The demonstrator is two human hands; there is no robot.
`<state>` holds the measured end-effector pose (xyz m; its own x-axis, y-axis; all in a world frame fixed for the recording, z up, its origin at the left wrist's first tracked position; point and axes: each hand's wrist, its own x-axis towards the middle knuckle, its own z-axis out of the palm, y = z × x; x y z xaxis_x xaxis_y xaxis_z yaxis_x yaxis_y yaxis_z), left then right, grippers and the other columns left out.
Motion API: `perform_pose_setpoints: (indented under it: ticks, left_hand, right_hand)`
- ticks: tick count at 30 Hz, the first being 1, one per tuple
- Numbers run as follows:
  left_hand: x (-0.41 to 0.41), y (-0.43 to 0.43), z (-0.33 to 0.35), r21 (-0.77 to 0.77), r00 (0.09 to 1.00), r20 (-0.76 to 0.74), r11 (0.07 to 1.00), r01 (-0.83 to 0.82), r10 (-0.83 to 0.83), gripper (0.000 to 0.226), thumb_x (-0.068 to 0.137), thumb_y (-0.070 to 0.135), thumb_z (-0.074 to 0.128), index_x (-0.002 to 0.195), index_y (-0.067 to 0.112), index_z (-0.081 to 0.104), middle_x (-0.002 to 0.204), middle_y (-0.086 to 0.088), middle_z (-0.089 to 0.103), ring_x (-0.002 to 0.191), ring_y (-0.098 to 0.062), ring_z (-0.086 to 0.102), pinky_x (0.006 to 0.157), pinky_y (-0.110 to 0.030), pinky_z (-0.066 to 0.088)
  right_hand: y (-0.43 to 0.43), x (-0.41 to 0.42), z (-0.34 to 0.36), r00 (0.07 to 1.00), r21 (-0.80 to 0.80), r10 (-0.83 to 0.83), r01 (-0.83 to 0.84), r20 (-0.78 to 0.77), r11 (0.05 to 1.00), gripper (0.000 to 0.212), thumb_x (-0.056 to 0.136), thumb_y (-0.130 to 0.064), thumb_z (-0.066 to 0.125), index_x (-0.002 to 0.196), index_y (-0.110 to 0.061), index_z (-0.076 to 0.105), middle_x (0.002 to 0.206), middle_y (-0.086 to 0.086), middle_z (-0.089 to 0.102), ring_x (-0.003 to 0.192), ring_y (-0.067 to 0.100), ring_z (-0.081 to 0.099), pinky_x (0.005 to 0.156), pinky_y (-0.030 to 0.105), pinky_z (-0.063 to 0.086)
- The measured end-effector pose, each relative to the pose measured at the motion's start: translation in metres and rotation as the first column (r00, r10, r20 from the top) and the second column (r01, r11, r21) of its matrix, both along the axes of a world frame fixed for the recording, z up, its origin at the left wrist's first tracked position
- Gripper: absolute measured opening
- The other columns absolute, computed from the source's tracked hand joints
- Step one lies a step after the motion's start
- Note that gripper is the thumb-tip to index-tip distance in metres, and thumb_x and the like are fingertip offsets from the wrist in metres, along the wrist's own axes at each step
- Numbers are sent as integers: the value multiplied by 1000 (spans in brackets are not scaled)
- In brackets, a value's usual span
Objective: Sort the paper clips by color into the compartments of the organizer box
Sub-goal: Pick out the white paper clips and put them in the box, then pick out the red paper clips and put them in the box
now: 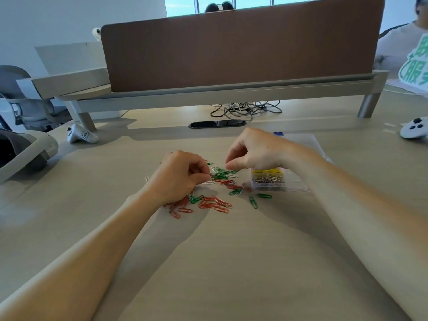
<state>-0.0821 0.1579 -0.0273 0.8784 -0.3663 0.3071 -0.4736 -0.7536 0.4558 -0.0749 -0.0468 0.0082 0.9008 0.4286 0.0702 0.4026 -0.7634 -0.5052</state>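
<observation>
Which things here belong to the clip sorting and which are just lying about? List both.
Job: red clips, green clips, white clips, organizer box, left hand, right hand.

Lying about: game controller, cable tangle, white device.

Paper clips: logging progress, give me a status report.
Left hand and right hand both pinching over the loose pile. Red clips and green clips unsorted; organizer box holds yellow, silver. Nothing in the way.

Brown desk divider [240, 49], beige desk [231, 262], bright window [180, 5] behind.
</observation>
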Motion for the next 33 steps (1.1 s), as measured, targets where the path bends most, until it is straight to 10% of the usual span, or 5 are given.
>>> perform_pose_setpoints:
  ticks: [10, 27, 33]
  left_hand:
    - [-2, -95, 13, -27, 972, 4, 972, 234, -234, 10, 81, 14, 74, 90, 16, 74, 79, 10, 67, 69, 3, 61, 70, -7, 50]
    - [-14, 1, -1, 123, 957, -180, 960, 253, -229, 18, 73, 42, 76, 89, 37, 71, 88, 16, 66, 81, -5, 58, 71, -15, 47]
    - [-11, -8, -14, 165, 973, -80, 960, 225, -215, 8, 83, 24, 72, 79, 30, 70, 80, 14, 64, 75, -5, 56, 65, -15, 42]
  right_hand:
    - [-81, -39, -25, 925, 259, -351, 307, 146, 916, 9, 82, -23, 75, 87, -17, 78, 76, -11, 71, 67, -5, 60, 63, 12, 44]
    - [-40, -55, -32, 959, 100, -138, 116, 247, 988, 12, 87, -24, 69, 88, -17, 79, 68, -16, 61, 65, 3, 54, 60, 8, 36]
    - [-2, -56, -47, 980, -73, -9, 24, 200, 997, 24, 83, -43, 70, 96, -24, 76, 83, -5, 65, 82, 15, 57, 71, 30, 43]
